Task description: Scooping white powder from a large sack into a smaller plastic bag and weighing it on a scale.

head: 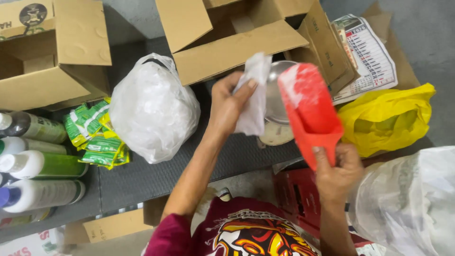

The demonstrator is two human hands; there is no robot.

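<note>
A red plastic scoop is held upright near the middle of the view, its open bowl at the top and dusted with white powder. The right hand grips its handle from below, fingers closed tightly around it. Just to the left, the left hand is closed on a small white plastic bag, pinching it between thumb and fingers so that it hangs down beside the scoop. The bag and scoop are close together; whether they touch cannot be told.

Behind them, partly hidden, sits a round metal pan on a weighing scale whose pale dial peeks out below. These stand on a dark grey tabletop.

To the left of the left hand lies a large knotted white plastic sack. Further left is a pile of green and yellow sachets, and at the left edge several plastic bottles lie on their sides. Open cardboard boxes stand at the back: one at top left, another at top centre. To the right of the scoop a yellow plastic bag rests by a paper calendar. A large clear plastic bag fills the lower right corner, and a red crate sits below the tabletop edge. The person wears a maroon printed shirt.
</note>
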